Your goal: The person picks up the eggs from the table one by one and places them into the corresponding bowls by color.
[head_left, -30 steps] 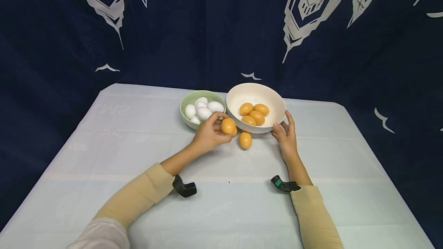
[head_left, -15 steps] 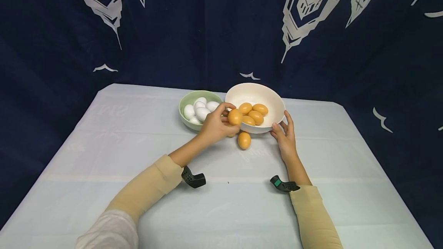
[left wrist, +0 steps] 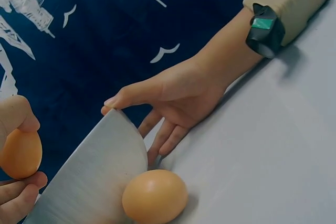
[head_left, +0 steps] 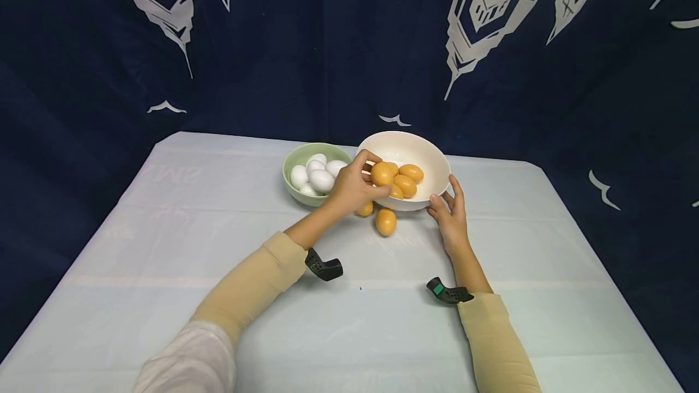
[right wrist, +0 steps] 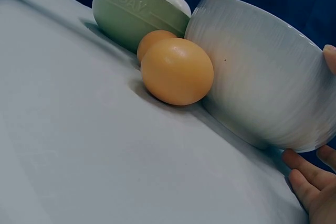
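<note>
My left hand (head_left: 352,190) pinches a brown egg (head_left: 381,174) over the near left side of the white bowl (head_left: 409,147). In the left wrist view the thumb lies on top of this egg (left wrist: 22,154) and fingers are below it. Several brown eggs (head_left: 411,173) lie inside the bowl, partly hidden by the held egg. My right hand (head_left: 453,226) grips the bowl's right side, thumb at the rim and fingers low on the outer wall. On the table in front of the bowl rest two more brown eggs, a nearer egg (head_left: 385,222) and a farther egg (head_left: 364,208).
Left of the white bowl stands a green bowl (head_left: 296,190) with several white eggs (head_left: 321,181). Both bowls are near the back edge of the white-covered table (head_left: 218,229). A dark blue patterned curtain (head_left: 273,65) hangs behind.
My left hand has carried the brown egg to the right and up, from in front of the bowls to over the white bowl. The right hand stays at the rim.
</note>
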The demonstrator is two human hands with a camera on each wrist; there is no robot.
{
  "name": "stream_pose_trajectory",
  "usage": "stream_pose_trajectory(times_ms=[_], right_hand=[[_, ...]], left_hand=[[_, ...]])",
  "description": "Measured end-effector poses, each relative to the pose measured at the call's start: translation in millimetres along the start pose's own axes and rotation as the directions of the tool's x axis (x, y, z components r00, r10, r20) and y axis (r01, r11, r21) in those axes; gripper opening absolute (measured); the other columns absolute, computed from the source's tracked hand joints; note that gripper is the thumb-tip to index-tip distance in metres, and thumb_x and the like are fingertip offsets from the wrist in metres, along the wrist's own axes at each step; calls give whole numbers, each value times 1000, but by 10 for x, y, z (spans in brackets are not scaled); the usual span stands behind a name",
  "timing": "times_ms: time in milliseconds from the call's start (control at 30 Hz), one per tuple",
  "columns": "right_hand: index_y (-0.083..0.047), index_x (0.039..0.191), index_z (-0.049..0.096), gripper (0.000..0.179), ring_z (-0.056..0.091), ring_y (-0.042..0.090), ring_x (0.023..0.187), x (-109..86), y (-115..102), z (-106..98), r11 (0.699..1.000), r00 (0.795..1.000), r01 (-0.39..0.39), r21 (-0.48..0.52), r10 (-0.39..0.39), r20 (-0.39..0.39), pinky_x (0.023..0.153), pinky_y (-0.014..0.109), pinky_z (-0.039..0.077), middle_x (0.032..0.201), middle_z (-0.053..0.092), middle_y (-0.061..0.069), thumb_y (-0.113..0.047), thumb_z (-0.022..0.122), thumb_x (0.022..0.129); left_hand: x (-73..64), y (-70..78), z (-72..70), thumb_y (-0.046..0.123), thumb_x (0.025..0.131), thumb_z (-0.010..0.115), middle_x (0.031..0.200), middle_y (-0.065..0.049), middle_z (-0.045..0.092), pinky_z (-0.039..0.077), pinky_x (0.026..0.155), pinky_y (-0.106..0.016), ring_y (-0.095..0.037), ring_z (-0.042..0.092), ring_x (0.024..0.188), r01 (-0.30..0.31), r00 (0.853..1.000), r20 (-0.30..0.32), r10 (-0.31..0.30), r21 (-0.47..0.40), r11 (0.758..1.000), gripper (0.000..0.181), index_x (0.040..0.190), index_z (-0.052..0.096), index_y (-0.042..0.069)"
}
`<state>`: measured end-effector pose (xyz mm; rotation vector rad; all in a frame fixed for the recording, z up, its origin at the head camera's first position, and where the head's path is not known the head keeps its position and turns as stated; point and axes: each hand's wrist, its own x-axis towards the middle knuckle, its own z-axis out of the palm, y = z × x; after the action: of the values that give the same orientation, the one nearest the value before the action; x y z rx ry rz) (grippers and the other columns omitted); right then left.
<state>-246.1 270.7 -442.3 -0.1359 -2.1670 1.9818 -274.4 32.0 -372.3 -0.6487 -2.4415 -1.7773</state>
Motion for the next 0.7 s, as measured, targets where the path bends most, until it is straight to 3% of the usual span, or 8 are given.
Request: stream_pose_trajectory(times_ms=[167,367,700], right_hand=[[-32,157,12,71,43,34,131,-6,2,-1,1000,1000,5,-11,-5,0,103,40,41,155,24,20,-21,55,101],[-33,157,12,72,42,34,133,-2,-5,0,1000,1000,3,-15,-3,-3,104,40,41,156,23,19,-23,56,101],[-34,157,13,72,43,33,132,-4,11,-3,1000,1000,3,-7,-3,-6,104,41,41,155,24,18,-22,56,100]], left_hand=[[133,22,14,16,75,78,108,-9,65,52,75,-24,-18,63,91,-17,999,33,14,85,996,48,116,54,13],[301,13,33,20,74,77,108,-8,65,50,77,-27,-19,60,96,-36,997,77,18,237,971,48,116,54,15],[440,-6,88,23,76,78,107,-7,65,48,78,-26,-18,60,92,11,992,114,-49,311,950,50,117,52,16]])
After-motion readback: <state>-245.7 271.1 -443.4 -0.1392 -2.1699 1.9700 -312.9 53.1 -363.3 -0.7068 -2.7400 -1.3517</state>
